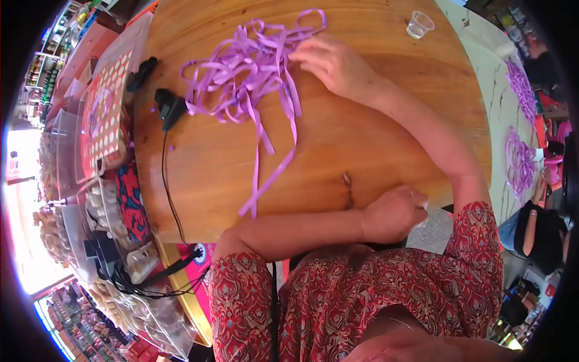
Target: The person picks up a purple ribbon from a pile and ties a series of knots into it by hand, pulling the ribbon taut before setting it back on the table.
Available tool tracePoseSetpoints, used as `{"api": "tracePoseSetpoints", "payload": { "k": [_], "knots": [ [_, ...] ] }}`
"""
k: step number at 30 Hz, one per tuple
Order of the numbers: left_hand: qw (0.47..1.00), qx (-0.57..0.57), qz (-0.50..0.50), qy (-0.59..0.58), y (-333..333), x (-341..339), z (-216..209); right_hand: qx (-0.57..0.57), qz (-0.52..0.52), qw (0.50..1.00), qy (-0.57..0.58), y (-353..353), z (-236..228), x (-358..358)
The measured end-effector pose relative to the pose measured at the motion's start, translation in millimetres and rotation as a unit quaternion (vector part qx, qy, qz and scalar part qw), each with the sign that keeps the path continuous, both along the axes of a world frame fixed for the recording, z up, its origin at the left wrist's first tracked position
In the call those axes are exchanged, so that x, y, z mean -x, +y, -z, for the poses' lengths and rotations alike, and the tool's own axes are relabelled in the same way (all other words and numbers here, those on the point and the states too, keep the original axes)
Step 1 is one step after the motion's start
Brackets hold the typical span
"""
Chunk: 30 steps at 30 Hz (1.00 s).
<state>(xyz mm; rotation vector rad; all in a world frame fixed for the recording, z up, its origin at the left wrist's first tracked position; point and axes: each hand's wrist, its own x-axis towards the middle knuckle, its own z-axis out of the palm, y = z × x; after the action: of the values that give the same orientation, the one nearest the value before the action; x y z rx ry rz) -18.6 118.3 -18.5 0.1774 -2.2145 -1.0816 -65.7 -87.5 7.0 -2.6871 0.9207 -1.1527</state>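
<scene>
A loose, tangled pile of purple ribbon point(259, 66) lies on the wooden table, with several strands trailing toward me. My right hand point(338, 66) reaches across to the pile's right edge. Its fingers are stretched out against the strands there, and I see no firm grip on any of them. Close to my body, at the table's near edge, my left hand point(395, 214) is closed. A small white piece point(424, 206) sticks out at its fingertips; what it is I cannot make out.
A small clear plastic cup point(419, 25) stands far right on the wooden table point(386, 145). Black devices point(170, 107) with a cable lie left. Clear bins point(99, 205) crowd the left side. More purple ribbon point(520, 160) rests on a marble-look table at right, near other people.
</scene>
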Motion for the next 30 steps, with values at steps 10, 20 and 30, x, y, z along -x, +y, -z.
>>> {"api": "tracePoseSetpoints", "payload": {
  "k": [10, 20, 30],
  "knots": [
    [0.999, 0.026, 0.017, -0.006, 1.4, -0.6, 5.8, 0.191, 0.151, 0.965, 0.101, -20.8, -1.4, -23.2],
    [0.996, -0.016, 0.020, 0.088, 1.0, -0.5, -0.9, -0.358, -0.087, 0.789, -0.493, 77.2, -55.8, 83.8],
    [0.946, 0.068, -0.270, 0.164, -22.7, -1.6, -15.9, -0.348, -0.017, 0.650, -0.675, 215.6, -20.2, 138.0]
  ]
}}
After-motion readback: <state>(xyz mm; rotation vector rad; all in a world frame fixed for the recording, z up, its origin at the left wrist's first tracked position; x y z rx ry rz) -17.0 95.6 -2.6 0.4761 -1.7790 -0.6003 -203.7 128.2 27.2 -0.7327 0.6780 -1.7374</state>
